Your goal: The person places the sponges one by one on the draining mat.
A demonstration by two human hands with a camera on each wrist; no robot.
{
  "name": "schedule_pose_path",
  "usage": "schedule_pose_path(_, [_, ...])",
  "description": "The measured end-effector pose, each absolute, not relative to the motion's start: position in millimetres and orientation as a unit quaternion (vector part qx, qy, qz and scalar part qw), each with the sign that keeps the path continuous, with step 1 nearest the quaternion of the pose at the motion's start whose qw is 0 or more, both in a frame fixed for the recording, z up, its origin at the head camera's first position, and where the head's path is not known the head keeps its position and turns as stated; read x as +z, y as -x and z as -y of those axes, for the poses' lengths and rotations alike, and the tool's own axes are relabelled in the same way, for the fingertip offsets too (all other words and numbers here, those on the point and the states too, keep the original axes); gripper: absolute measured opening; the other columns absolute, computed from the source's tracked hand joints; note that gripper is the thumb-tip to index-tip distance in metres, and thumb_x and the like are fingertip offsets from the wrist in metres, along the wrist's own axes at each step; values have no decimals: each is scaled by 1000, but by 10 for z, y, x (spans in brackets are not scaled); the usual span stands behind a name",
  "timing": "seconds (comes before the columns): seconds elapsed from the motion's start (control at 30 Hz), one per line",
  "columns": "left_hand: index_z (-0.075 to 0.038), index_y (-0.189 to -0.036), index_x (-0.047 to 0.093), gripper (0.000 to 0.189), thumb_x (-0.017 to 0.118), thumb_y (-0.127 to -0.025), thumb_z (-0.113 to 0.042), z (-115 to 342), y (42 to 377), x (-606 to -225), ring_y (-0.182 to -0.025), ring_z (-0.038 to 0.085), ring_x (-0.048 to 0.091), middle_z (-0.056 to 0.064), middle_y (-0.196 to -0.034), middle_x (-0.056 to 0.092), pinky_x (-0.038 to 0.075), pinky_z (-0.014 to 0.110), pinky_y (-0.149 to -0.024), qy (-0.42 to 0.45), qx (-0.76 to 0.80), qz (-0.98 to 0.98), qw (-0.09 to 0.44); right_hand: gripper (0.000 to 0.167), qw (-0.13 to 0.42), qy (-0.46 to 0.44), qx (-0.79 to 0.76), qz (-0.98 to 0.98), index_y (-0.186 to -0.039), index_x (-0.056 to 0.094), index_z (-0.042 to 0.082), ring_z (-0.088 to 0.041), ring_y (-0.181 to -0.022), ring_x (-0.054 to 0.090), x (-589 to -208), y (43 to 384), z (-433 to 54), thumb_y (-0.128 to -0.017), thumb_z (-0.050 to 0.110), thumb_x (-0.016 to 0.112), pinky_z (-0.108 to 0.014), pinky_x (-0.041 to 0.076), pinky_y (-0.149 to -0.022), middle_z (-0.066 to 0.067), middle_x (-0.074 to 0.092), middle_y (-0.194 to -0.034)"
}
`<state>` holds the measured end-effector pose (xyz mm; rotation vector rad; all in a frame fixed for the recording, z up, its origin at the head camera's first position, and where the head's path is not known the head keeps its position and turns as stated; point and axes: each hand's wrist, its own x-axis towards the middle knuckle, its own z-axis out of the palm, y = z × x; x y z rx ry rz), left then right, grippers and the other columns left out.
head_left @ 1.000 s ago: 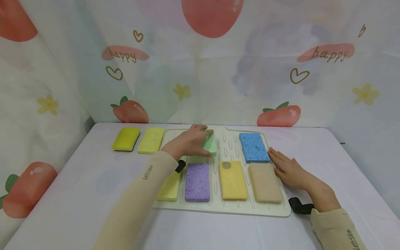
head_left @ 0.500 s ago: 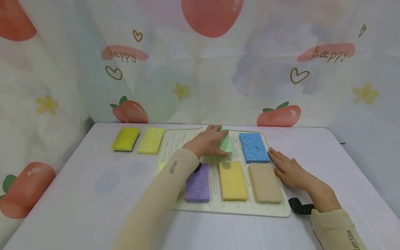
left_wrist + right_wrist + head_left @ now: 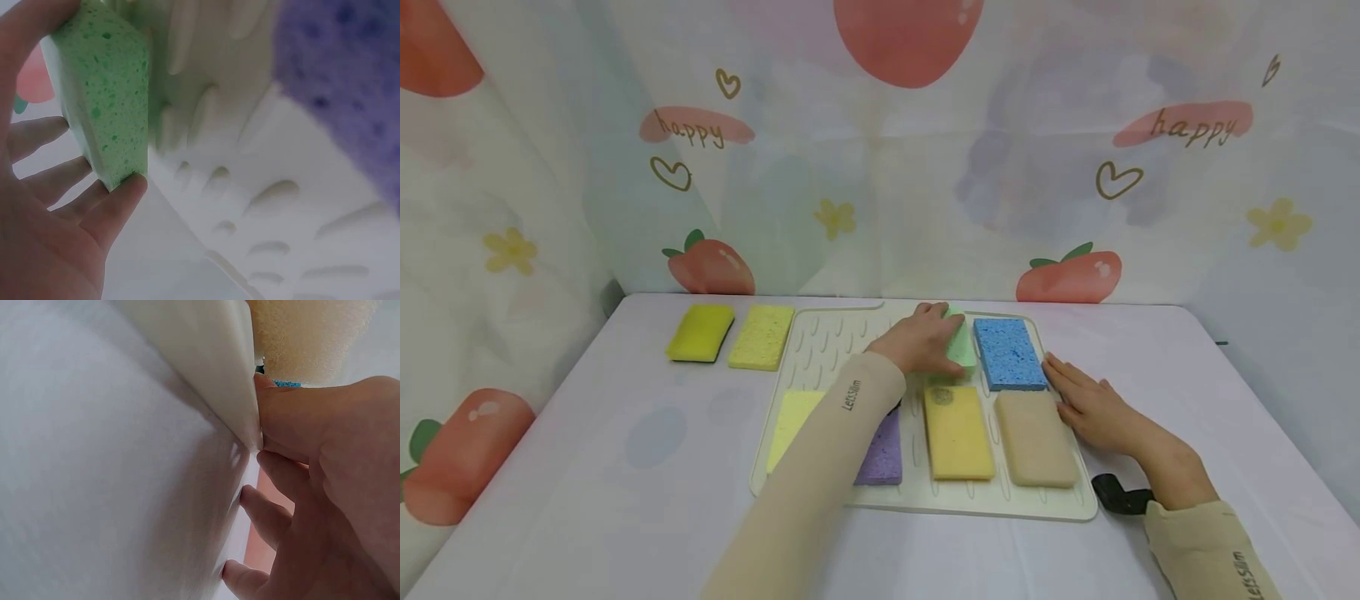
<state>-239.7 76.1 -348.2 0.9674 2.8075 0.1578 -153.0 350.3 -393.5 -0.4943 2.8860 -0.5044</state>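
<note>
My left hand point(image 3: 921, 340) pinches a green sponge point(image 3: 961, 348) between thumb and fingers, at the back of the cream drying mat point(image 3: 827, 337). In the left wrist view the green sponge point(image 3: 106, 94) is tilted on edge, thumb on one end and fingers on the other. Just right of it lies a blue sponge point(image 3: 1011, 354). My right hand point(image 3: 1097, 412) rests along the mat's right edge with its fingers extended, beside a beige sponge point(image 3: 1036, 437). In the right wrist view, its fingertips touch the mat's side point(image 3: 231, 369) and the white cloth.
Along the mat's front row lie a yellow sponge point(image 3: 958, 433), a purple sponge point(image 3: 883, 450) partly under the left sleeve, and a pale yellow sponge point(image 3: 792, 421). Left of the mat sit a yellow scouring sponge point(image 3: 700, 333) and another pale yellow sponge point(image 3: 762, 337). A printed curtain point(image 3: 910, 183) stands behind.
My left hand has carried the green sponge rightward across the back of the mat, close to the blue sponge. The right hand has stayed in place.
</note>
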Motion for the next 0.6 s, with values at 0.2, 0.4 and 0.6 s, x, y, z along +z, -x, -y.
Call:
schedule_pose_path(0.2, [-16,-155,35,86,69,-87,-57,-827,2390,-3517,-149,27,29,12,-161,30,40,39,-115,-328,45,-940,84,60,84,166,-172,-967,-152,29,-7,-57,-141,24,-3933,1531,-3494,-98,10,51,-85,15,-100,-29,23,-159])
schedule_pose_path(0.4, [-17,-156,32,84,64,-90,-57,-838,2360,-3524,-152,27,24,11,-163,26,39,39,-116,-337,26,-935,103,60,79,170,-171,-967,-151,30,-7,-57,-140,26,-3932,1515,-3493,-99,9,52,-85,16,-100,-29,24,-159])
schedule_pose_path(0.6, [-19,-159,24,86,60,-92,-59,-833,2340,-3496,-155,27,16,10,-166,18,34,40,-119,-330,11,-936,124,58,66,179,-156,-969,-150,32,-9,-57,-138,30,-3931,1519,-3489,-98,8,52,-85,21,-98,-30,28,-156])
